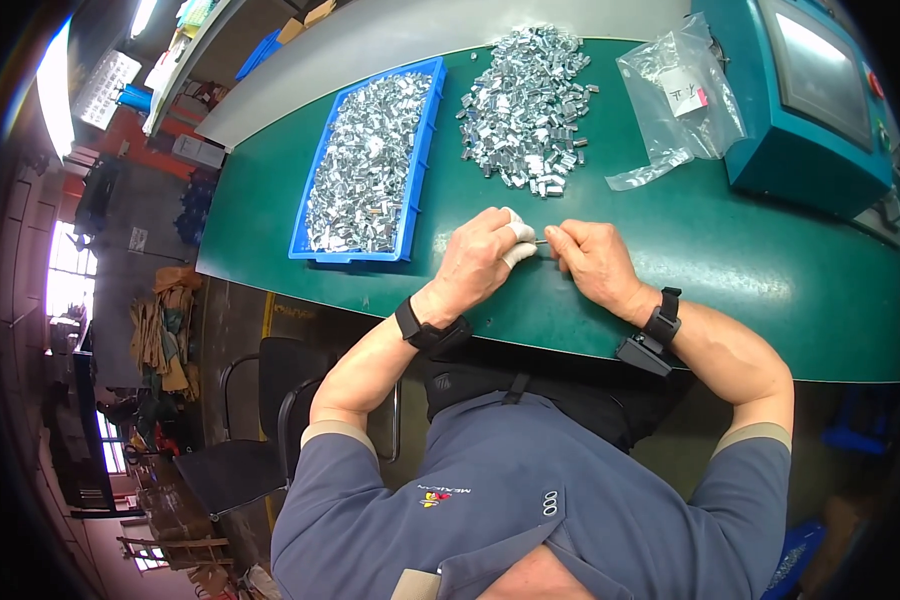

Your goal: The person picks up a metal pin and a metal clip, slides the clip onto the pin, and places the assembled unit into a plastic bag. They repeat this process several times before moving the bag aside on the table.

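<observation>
Here the left hand (482, 255), two fingertips wrapped in white tape, and the right hand (590, 258) meet over the green desk (730, 250), both pinched on a small thin metal piece (542, 241) held between them; it is too small to make out further. Just beyond lies a loose heap of shiny metal clips (528, 105), and to its left a blue tray (422, 150) full of the same clips. A clear plastic bag (675, 100) lies right of the heap, beside a teal machine (805, 100) with a screen. Black chairs (260, 420) stand below the desk's edge.
</observation>
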The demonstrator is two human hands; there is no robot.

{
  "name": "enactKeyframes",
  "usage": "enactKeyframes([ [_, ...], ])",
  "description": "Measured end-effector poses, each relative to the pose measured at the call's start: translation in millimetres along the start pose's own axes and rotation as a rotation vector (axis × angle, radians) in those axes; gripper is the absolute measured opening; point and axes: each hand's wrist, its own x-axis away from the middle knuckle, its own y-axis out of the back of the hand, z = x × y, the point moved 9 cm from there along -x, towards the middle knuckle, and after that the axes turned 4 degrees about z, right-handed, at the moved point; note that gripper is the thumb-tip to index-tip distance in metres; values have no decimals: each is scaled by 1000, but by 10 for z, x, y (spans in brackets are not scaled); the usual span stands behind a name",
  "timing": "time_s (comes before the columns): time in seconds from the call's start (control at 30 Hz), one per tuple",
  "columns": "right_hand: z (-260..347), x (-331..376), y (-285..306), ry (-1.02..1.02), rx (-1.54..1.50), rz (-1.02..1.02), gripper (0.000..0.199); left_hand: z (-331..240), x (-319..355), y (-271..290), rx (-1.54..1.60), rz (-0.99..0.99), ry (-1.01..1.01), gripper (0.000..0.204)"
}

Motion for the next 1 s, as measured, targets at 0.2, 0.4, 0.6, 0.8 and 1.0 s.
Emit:
enactKeyframes([
  [0.2,-30,-35,-60,16,44,29,42,-14,31,-9,-70,10,-10,18],
  [0.4,-17,5,-54,-13,-53,29,40,31,183,108,-174,32,4,19],
  [0.6,-18,-20,-75,-17,-36,60,39,665,616,904,-391,-153,198,15],
  [0.8,-24,-24,-74,0,-3,52,39,1045,588,1269,-576,-198,359,22],
  [1.0,266,85,-314,306,174,288,31,504,-325,262,-273,14,8,42],
])
